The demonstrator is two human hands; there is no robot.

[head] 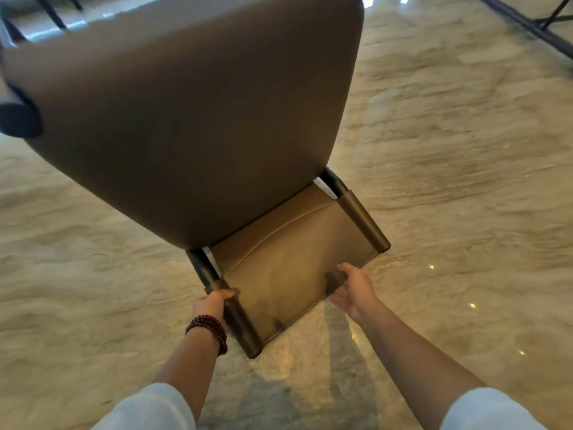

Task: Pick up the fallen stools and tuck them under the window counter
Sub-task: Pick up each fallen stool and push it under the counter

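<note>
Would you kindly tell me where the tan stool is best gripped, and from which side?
Grip the backrest's two sleeved side posts, coming from behind the stool. They are slim, round bars that fingers can wrap, and they point toward the person, while the seat is broad and padded. The left hand grips the left post.

Warm dim light — motion blur, glare spots on glossy floor (465,212), wide-angle bending.
</note>
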